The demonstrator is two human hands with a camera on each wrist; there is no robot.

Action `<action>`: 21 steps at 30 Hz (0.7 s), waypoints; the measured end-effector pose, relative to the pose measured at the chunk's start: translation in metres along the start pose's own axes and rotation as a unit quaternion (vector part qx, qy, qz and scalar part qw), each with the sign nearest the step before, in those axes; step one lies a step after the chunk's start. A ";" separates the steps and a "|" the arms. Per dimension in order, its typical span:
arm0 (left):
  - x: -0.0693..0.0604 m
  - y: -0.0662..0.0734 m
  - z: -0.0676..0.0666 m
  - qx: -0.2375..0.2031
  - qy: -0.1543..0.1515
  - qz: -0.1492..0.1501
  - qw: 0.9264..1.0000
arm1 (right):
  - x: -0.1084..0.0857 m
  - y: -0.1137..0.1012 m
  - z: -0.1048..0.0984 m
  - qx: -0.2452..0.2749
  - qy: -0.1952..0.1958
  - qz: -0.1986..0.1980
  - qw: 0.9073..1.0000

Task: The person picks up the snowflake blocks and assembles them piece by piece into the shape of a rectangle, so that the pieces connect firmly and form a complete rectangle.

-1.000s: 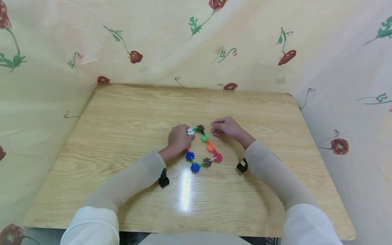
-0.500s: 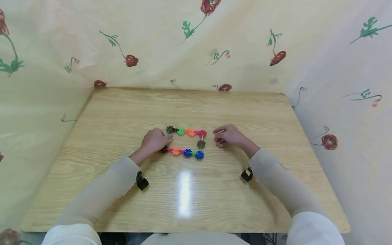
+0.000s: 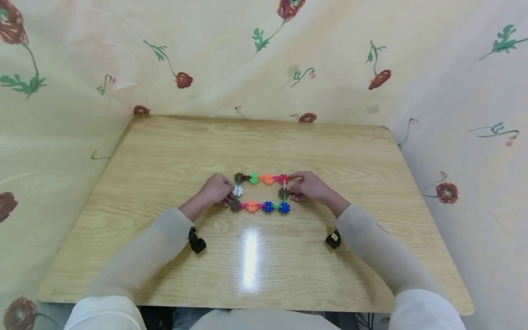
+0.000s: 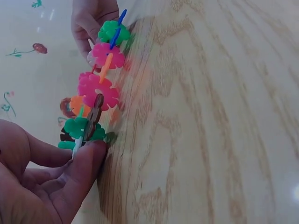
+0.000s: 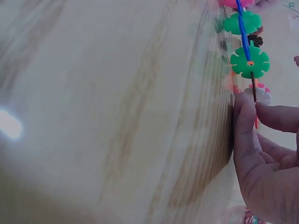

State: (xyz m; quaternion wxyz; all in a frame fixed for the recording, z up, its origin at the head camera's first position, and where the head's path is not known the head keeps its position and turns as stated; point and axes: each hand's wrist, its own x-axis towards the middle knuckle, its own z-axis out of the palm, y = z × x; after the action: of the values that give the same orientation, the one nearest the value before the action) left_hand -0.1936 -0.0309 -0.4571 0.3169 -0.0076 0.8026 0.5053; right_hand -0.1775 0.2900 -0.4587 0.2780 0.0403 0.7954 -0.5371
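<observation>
A closed rectangular loop of joined flower-shaped plastic discs lies on the wooden table. Along its far side are a green disc (image 3: 253, 178), an orange disc (image 3: 268, 179) and a red disc (image 3: 282, 178); blue discs (image 3: 284, 207) stand at the near right. My left hand (image 3: 216, 189) is at the loop's left side, pinching the white disc (image 3: 238, 191) between thumb and finger. On the right side my right hand (image 3: 310, 187) pinches the dark brown disc (image 3: 283, 193), one finger reaching to the red disc. Fingertips partly hide both held discs in the wrist views.
The wooden table (image 3: 264, 261) carries a bright light reflection (image 3: 250, 259) in front of the loop. Flower-printed sheeting (image 3: 214, 59) rises behind the table and at both sides. Black wrist cameras (image 3: 197, 241) hang under the sleeves.
The loop, earlier skewed, is turned and spread into a rectangle. It first went left with my left hand, then slightly right. My right hand, apart from it before, now takes hold of its right side.
</observation>
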 end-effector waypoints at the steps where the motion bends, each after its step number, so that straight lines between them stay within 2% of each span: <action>1: 0.001 0.000 0.000 -0.004 -0.001 -0.005 1.000 | 0.000 0.000 0.000 0.001 0.001 -0.001 1.000; 8: 0.012 -0.001 -0.003 -0.043 -0.011 -0.005 0.999 | 0.012 -0.004 -0.001 -0.013 0.051 -0.018 0.998; 14: 0.020 -0.003 -0.010 -0.057 0.022 -0.002 0.998 | 0.028 -0.011 0.000 0.007 0.053 -0.014 0.998; 17: 0.022 0.000 -0.011 -0.066 0.037 0.009 0.997 | 0.033 -0.016 -0.001 0.014 0.062 -0.017 0.998; 21: 0.023 0.003 -0.009 -0.081 0.040 0.015 0.996 | 0.036 -0.018 -0.003 0.017 0.071 -0.021 0.997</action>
State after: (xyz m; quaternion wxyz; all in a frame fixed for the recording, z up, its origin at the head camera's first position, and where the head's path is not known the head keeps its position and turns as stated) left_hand -0.2174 -0.0301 -0.4640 0.2748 -0.0412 0.7713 0.5727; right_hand -0.2159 0.2765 -0.4601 0.2088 0.0658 0.8046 -0.5520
